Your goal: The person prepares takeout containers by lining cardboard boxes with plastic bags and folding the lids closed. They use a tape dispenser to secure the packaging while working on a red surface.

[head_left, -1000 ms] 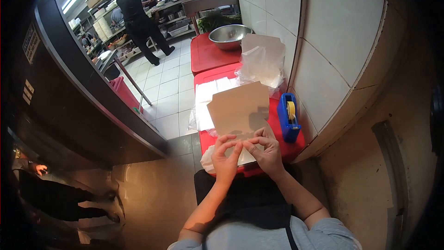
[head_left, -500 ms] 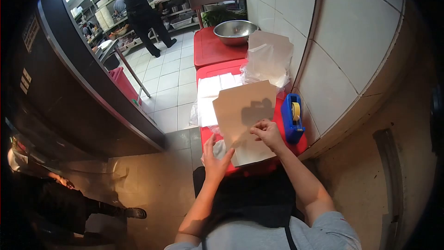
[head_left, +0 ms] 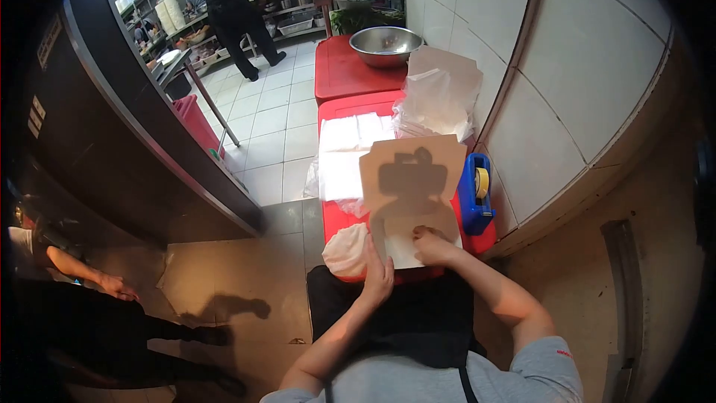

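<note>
A brown cardboard box [head_left: 414,153] stands before me with its lid raised and its pale inside showing. At its left front corner, my left hand [head_left: 377,275] has its fingers along the outer wall and its thumb on the other side, holding the box. My right hand [head_left: 432,246] reaches inside with curled fingers; what they grip, if anything, is hidden. Just left of the box lies a crumpled pale cloth [head_left: 346,251]. To the right stands a blue tape dispenser [head_left: 476,213] with a yellow roll.
A stack of white sheets [head_left: 349,164] in plastic lies behind the cloth on the red surface [head_left: 356,107]. Farther back are another cardboard box [head_left: 440,67] with plastic and a metal bowl [head_left: 384,46]. Tiled wall [head_left: 574,67] borders the right. People stand at far left and in the kitchen.
The cardboard lid has tipped up, so the box's inside shows. My right hand has moved down into the box, and my left hand has moved right and down to its corner, uncovering the cloth.
</note>
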A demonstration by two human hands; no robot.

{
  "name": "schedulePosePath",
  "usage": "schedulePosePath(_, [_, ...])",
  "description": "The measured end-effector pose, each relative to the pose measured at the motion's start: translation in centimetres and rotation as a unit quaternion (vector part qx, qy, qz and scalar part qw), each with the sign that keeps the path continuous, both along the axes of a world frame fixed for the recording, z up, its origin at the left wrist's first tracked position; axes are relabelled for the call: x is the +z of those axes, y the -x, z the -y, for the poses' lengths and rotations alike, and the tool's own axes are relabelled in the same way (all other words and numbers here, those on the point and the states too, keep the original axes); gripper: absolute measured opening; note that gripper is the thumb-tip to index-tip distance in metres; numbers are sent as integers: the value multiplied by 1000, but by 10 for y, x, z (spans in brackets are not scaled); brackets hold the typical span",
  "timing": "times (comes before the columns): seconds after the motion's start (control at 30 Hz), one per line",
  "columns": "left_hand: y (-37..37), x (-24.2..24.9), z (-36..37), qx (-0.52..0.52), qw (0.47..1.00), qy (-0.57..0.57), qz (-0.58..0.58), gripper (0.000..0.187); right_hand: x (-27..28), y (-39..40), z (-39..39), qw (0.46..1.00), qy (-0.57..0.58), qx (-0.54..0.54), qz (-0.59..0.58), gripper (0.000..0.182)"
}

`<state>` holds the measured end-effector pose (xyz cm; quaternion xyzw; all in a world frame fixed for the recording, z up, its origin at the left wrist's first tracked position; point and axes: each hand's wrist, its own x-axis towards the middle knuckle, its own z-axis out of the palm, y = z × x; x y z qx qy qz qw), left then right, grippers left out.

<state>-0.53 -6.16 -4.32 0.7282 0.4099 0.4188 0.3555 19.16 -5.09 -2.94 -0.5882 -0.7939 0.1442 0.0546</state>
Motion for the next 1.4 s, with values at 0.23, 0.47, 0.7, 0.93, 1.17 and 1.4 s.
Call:
schedulePosePath(0.23, [5, -2, -23, 14, 994, -35, -98, 60, 40, -25, 5, 906, -30, -198, -372, 19])
schedulePosePath(0.47, [98, -1, -31, 150, 918, -36, -365, 39, 61, 115, -7, 981, -154, 15, -116, 17])
schedulePosePath(0.7, [118, 0, -68, 95, 962, 12, -257, 15, 13, 158, -58, 979, -65, 99, 168, 23])
schedulePosePath(0.93, [55, 23, -192, 22, 999, -25, 8, 24, 36, 136, -36, 996, -71, 52, 27, 21])
schedulePosePath(1.17, [-27, -2, -255, -4, 975, -15, -221, 34, 113, 109, -40, 959, 137, 123, -216, 20])
schedulePosePath(1.4, [-26, -27, -275, -24, 977, 33, -209, 20, 231, 164, -33, 461, 351, 354, -734, 20])
